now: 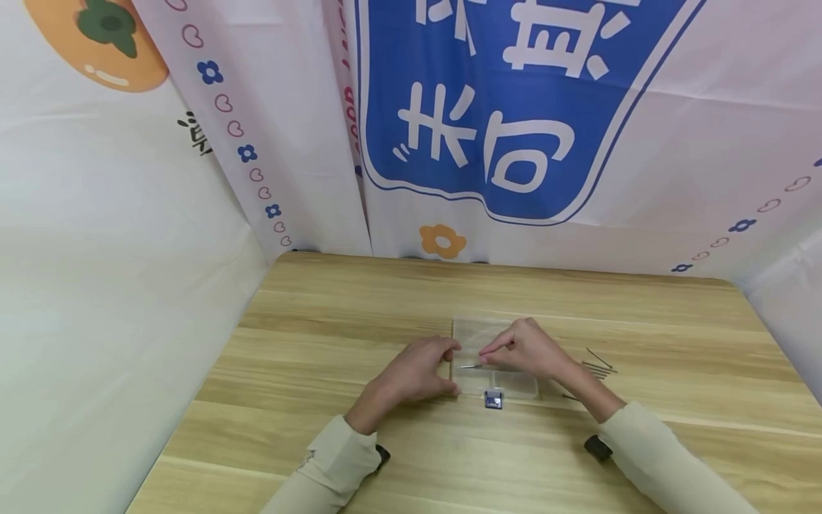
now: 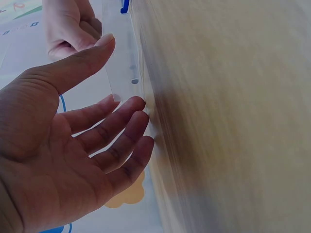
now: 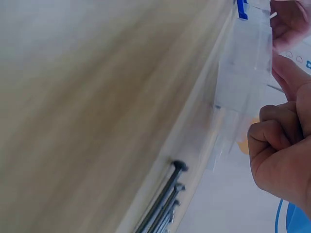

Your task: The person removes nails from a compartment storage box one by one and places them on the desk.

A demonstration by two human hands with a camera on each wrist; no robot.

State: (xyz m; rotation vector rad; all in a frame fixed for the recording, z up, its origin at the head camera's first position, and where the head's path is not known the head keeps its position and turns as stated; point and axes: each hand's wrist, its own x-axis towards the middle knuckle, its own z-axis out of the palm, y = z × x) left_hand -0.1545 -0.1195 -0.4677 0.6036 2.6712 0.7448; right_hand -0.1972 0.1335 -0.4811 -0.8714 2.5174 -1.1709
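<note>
A clear plastic box (image 1: 526,385) with compartments lies on the table, its lid laid back and a blue-and-white tab (image 1: 493,400) at its front. My left hand (image 1: 419,368) rests at the box's left edge, its fingers loosely spread in the left wrist view. Over the box, my right hand (image 1: 523,348) pinches a thin silver nail (image 1: 468,367) between thumb and forefinger. The other right fingers are curled in the right wrist view. Just where the nail's end sits in the fingers is hidden.
Several dark nails (image 1: 597,370) lie on the wooden table (image 1: 359,300) right of the box, partly beside the right forearm. One lone nail (image 1: 570,397) lies nearer. A printed white cloth (image 1: 398,235) hangs behind the table.
</note>
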